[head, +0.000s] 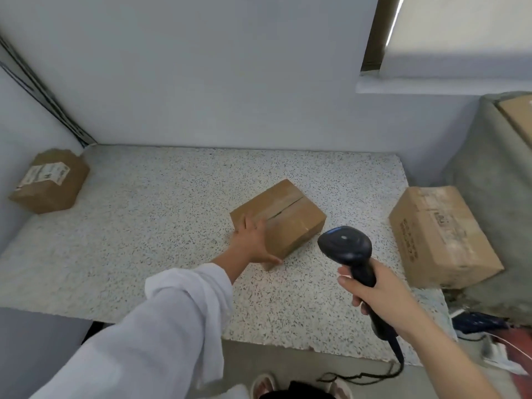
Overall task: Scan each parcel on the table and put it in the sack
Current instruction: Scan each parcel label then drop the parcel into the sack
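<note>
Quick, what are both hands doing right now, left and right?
Left hand: open, fingers straight, touching the near corner of the middle box.
Right hand: closed around the handle of the barcode scanner.

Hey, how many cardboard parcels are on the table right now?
3: a labelled parcel at the far left, a centre parcel under the left hand, and a right parcel against the grey sack. A fourth box shows inside the sack; more may hide there.
</note>
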Tool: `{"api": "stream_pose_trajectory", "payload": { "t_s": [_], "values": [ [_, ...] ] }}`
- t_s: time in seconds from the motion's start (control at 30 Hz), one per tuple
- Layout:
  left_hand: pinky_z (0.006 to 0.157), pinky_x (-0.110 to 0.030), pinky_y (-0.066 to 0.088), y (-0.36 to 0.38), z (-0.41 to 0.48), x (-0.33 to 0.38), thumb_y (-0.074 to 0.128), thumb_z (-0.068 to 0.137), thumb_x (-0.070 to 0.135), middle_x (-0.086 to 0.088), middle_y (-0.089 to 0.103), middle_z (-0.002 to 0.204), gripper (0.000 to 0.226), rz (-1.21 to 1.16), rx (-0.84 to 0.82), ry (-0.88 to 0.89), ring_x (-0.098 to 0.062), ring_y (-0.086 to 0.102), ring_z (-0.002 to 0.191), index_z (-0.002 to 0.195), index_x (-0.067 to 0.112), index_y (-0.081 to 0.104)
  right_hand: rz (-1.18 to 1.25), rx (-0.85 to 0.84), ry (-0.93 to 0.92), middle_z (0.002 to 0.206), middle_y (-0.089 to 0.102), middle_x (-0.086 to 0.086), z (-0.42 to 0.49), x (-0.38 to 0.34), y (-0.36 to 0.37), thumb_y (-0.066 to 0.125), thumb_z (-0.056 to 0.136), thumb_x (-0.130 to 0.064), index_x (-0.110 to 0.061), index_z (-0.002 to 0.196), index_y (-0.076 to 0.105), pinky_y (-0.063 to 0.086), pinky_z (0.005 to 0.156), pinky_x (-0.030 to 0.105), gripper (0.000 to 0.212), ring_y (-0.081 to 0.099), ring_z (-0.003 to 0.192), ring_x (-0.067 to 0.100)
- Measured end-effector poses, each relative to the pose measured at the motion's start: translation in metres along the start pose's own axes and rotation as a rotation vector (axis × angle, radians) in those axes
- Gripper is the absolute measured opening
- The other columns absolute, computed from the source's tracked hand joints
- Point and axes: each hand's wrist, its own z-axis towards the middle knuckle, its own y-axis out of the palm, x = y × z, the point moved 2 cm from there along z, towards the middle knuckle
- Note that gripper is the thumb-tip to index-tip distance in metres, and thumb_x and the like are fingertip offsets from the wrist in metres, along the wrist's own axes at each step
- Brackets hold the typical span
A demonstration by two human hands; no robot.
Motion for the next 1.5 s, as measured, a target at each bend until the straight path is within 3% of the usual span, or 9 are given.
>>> {"api": "stream_pose_trajectory", "payload": {
  "t_s": [0.17,0.27,0.4,0.6,0.87,1.03,1.2,1.43,1.5],
  "values": [
    [0.107,-0.070,0.010,0.015,0.037,0.007,0.072,0.054,0.074,-0.019,-0.038,0.147,0.143,0.058,-0.136,-0.002,-0.039,-0.030,0.137,0.145,0.023,-0.026,-0.013,0.021,0.032,0.088,0.067,0.000,0.026,-0.009,0.000,0.068,0.084,-0.017,-0.019,0.096,0.058,0.046,0.051,0.026,0.016,0.055,0.048,0.005],
    [0.108,-0.062,0.025,0.027,0.041,0.010,0.069,0.064,0.069,-0.022,-0.036,0.147,0.131,-0.010,-0.062,-0.045,-0.041,-0.028,0.137,0.147,0.023,-0.021,-0.041,0.004,0.044,0.072,0.062,0.002,0.039,-0.013,0.000,0.067,0.085,-0.019,-0.016,0.098,0.058,0.044,0.050,0.024,0.016,0.052,0.043,0.002],
    [0.107,-0.051,0.033,0.027,0.043,0.007,0.064,0.070,0.068,-0.020,-0.027,0.152,0.120,-0.032,0.025,-0.029,-0.040,-0.021,0.141,0.149,0.022,-0.014,-0.049,-0.033,0.057,0.067,0.058,0.000,0.052,-0.018,-0.001,0.066,0.085,-0.019,-0.014,0.099,0.058,0.043,0.050,0.024,0.017,0.051,0.041,0.001],
    [0.114,-0.052,0.017,0.001,0.049,-0.011,0.063,0.068,0.073,-0.017,-0.005,0.157,0.116,-0.065,0.005,0.041,-0.037,-0.001,0.144,0.150,0.021,-0.002,-0.036,-0.036,0.056,0.068,0.060,0.001,0.061,-0.018,-0.006,0.068,0.084,-0.018,-0.014,0.100,0.058,0.045,0.051,0.027,0.019,0.054,0.045,0.004],
    [0.095,-0.040,0.044,-0.031,0.052,-0.030,0.068,0.074,0.060,-0.010,0.021,0.150,0.104,-0.173,-0.118,0.130,-0.029,0.034,0.130,0.150,0.018,0.010,-0.037,-0.064,0.038,0.089,0.065,0.001,0.055,-0.021,-0.009,0.068,0.084,-0.019,-0.015,0.102,0.058,0.045,0.051,0.025,0.021,0.057,0.052,0.005],
    [0.083,-0.035,0.052,-0.036,0.043,-0.039,0.070,0.070,0.057,-0.006,0.041,0.138,0.099,-0.490,-0.233,0.143,-0.025,0.050,0.113,0.147,0.022,0.019,-0.063,-0.056,0.035,0.067,0.059,-0.002,0.045,-0.027,-0.015,0.068,0.084,-0.019,-0.013,0.103,0.059,0.044,0.049,0.022,0.022,0.052,0.044,0.001],
    [0.082,-0.044,0.056,-0.034,0.027,-0.051,0.056,0.081,0.058,-0.007,0.059,0.118,0.069,-0.878,-0.363,0.001,-0.023,0.060,0.101,0.134,0.016,0.043,-0.091,-0.053,0.002,0.064,0.059,-0.006,0.031,-0.031,-0.019,0.067,0.084,-0.019,-0.013,0.104,0.060,0.044,0.047,0.019,0.022,0.051,0.042,0.000],
    [0.086,-0.035,0.048,-0.050,0.015,-0.055,0.044,0.100,0.023,-0.008,0.055,0.130,0.044,-0.810,0.250,0.073,-0.023,0.057,0.106,0.143,0.024,0.038,-0.097,-0.061,-0.012,0.074,0.062,-0.007,0.016,-0.029,-0.022,0.068,0.084,-0.017,-0.014,0.105,0.060,0.045,0.049,0.021,0.022,0.053,0.046,0.001],
    [0.072,-0.025,0.047,-0.056,0.017,-0.061,0.037,0.102,0.020,-0.009,0.061,0.123,0.038,-0.661,0.329,0.075,-0.019,0.059,0.089,0.139,0.024,0.045,-0.107,-0.072,-0.021,0.079,0.064,-0.005,0.014,-0.030,-0.020,0.067,0.084,-0.017,-0.015,0.105,0.060,0.046,0.050,0.023,0.023,0.054,0.048,0.002]
  ]
}}
